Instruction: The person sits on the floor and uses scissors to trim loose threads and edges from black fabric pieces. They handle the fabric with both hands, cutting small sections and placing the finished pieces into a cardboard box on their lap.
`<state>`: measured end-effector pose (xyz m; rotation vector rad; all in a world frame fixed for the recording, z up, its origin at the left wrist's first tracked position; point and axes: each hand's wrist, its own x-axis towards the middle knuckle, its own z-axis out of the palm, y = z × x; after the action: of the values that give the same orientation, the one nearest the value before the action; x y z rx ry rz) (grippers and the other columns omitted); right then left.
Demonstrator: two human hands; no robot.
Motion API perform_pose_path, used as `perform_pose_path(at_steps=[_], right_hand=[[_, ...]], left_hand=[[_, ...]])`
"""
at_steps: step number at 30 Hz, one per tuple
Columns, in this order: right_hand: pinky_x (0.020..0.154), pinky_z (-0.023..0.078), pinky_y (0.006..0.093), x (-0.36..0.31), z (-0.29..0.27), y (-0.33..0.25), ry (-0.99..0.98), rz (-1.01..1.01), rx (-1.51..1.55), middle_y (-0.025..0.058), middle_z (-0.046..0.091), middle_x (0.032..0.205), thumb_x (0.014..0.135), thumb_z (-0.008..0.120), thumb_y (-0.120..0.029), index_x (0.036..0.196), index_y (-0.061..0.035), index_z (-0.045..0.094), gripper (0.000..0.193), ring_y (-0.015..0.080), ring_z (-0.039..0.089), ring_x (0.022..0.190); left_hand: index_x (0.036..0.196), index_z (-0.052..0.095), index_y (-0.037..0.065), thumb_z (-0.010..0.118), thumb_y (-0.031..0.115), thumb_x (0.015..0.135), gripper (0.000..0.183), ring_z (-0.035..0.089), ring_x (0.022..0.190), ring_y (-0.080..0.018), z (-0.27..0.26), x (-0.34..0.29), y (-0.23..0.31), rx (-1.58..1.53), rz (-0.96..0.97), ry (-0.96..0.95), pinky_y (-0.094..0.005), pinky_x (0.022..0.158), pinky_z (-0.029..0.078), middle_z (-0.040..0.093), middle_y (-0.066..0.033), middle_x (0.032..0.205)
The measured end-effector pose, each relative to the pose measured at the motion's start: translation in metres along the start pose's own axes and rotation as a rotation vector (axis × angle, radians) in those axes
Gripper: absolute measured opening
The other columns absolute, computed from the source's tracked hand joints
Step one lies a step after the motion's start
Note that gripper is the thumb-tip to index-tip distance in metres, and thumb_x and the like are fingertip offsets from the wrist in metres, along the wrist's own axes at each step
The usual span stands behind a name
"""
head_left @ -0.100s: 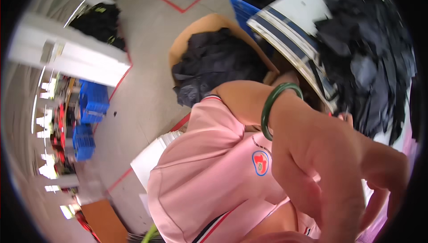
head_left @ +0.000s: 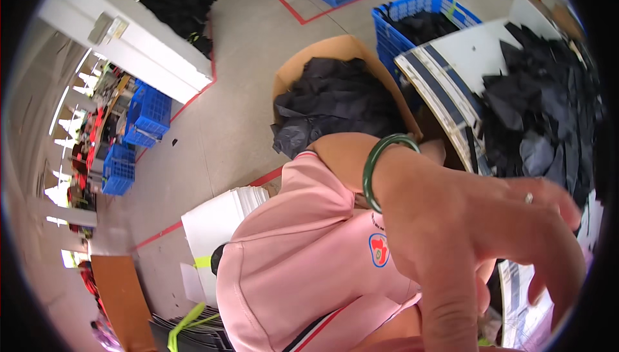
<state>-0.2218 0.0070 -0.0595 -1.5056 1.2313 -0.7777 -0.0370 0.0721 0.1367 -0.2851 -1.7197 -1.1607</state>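
A hand [head_left: 477, 236] with a green bangle [head_left: 380, 165] fills the near right, fingers [head_left: 548, 203] spread wide and holding nothing; it is probably the left, though the view is too close to be sure. Just beyond it, the black fabric pieces [head_left: 541, 113] lie heaped on the white table [head_left: 464, 49], seemingly unsorted. A cardboard box [head_left: 335, 49] of dark cloth stands further left.

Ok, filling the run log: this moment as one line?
hand: raised near camera, fingers spread, empty | green bangle on wrist | black fabric pile on table beyond
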Motion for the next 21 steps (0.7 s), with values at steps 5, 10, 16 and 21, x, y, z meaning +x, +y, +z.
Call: perform_pose_path(at_steps=[5,10,16,21], right_hand=[[0.041,0.031,0.0204,0.01,0.008,0.002,-0.056,-0.002,-0.051,-0.0003,0.048,0.058,0.094,0.051,-0.02,0.097,-0.0052,0.052,0.015,0.0057,0.041,0.047],[0.041,0.031,0.0204,0.011,0.008,0.009,-0.09,0.006,-0.083,-0.0005,0.048,0.058,0.094,0.051,-0.02,0.096,-0.0054,0.052,0.015,0.0055,0.041,0.046],[0.041,0.031,0.0204,0.013,0.01,0.011,-0.105,0.002,-0.104,-0.0009,0.047,0.058,0.094,0.051,-0.021,0.094,-0.0058,0.053,0.015,0.0052,0.04,0.046],[0.041,0.031,0.0204,0.011,0.008,0.014,-0.111,0.01,-0.11,-0.0011,0.047,0.057,0.094,0.051,-0.021,0.093,-0.0061,0.053,0.015,0.0049,0.04,0.046]], left_hand=[[0.101,0.06,0.009,0.052,0.017,0.09,0.016,0.059,0.089,-0.0195,-0.037,-0.029,0.089,0.137,0.01,0.234,-0.0436,0.086,0.037,0.063,-0.0061,0.1],[0.103,0.06,0.009,0.051,0.018,0.091,0.017,0.058,0.091,-0.0193,-0.035,-0.044,0.123,0.192,0.031,0.376,-0.0449,0.089,0.036,0.062,-0.0054,0.101],[0.104,0.059,0.01,0.049,0.019,0.092,0.018,0.058,0.092,-0.0192,-0.027,-0.052,0.132,0.196,0.07,0.414,-0.0464,0.092,0.035,0.062,-0.0046,0.103],[0.106,0.058,0.011,0.048,0.02,0.093,0.018,0.058,0.094,-0.019,-0.025,-0.052,0.133,0.184,0.082,0.419,-0.0476,0.095,0.034,0.061,-0.0038,0.104]])
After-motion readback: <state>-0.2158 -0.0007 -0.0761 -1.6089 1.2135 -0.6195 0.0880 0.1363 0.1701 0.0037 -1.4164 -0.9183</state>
